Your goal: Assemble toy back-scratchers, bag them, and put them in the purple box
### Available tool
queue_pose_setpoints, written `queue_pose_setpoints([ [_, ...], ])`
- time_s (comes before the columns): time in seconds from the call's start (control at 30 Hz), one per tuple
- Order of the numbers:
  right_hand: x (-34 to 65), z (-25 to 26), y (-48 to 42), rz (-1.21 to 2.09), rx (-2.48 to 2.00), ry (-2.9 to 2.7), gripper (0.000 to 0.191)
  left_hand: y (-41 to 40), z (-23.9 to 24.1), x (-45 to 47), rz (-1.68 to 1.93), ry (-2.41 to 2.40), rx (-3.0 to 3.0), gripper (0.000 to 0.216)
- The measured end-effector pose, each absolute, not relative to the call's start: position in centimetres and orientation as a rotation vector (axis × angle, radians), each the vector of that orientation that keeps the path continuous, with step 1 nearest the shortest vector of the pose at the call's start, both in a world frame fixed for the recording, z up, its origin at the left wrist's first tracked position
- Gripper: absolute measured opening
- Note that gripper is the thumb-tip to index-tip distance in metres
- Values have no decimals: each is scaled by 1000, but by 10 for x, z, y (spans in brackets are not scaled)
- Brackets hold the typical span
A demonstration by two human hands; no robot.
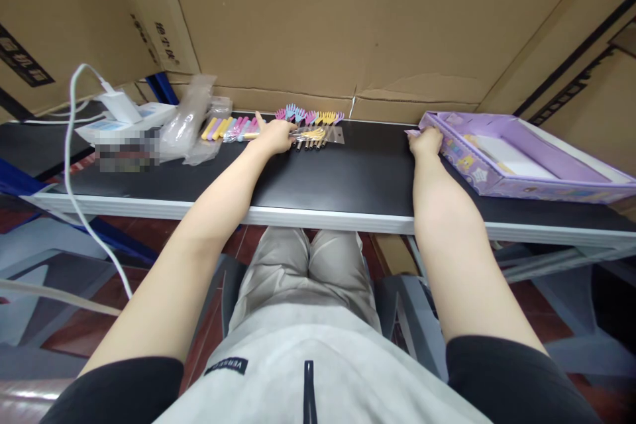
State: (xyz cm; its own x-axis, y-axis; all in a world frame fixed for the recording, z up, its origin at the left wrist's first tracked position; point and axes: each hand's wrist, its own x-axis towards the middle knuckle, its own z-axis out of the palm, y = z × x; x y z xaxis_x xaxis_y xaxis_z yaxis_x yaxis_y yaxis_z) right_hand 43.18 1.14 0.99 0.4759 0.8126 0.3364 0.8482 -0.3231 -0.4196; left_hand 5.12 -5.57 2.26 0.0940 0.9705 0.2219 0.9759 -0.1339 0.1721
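My left hand [274,136] reaches to the far side of the black table [348,175] and rests, fingers curled, on a clear packet of small colourful forks [314,124] with pink, blue and yellow heads. Whether it grips the packet is unclear. My right hand [426,141] is closed at the near corner of a purple toy box [501,169], touching its edge and a small pink piece there. The box lies open with a white insert inside.
Left of the forks lie several pastel sticks [229,127], clear plastic bags [191,120], a white charger [119,105] with its cable [74,165] and a white box. Cardboard boxes [348,20] wall off the back. My knees are under the table edge.
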Motion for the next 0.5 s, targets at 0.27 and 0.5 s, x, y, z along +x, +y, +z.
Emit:
queue_pose_setpoints([
  [0.27, 436, 5, 18, -26, -2196, -1334, 51, -58, 24, 52, -449, -2085, -2305, 53],
  [0.5, 438, 3, 23, -26, -2168, -1298, 44, -58, 25, 51, -424, -2075, -2316, 50],
])
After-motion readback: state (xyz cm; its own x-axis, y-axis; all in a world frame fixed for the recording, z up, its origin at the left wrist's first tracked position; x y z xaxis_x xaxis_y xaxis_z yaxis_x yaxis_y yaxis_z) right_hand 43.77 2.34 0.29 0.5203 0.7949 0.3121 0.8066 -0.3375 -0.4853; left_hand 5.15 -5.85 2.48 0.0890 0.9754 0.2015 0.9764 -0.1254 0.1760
